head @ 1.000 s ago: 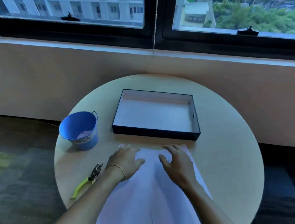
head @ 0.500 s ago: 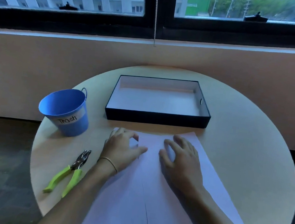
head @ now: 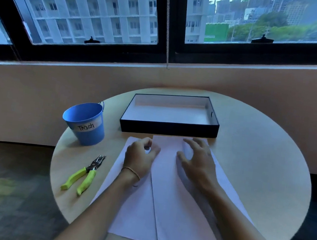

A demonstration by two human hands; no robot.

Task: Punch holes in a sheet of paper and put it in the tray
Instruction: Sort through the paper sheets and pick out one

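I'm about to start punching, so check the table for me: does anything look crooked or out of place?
The upper paper sheet lies skewed over the lower sheet, so their edges do not line up, and its far edge is almost at the black tray. Nothing else stands out.

Round pale-wood table. Far centre: black tray, white inside, long side facing near. Left of it, apart: blue bucket labelled "Trash". Near left: hole punch, green handles. Near centre: white paper, overlapping layers, far edge at the tray's near wall.
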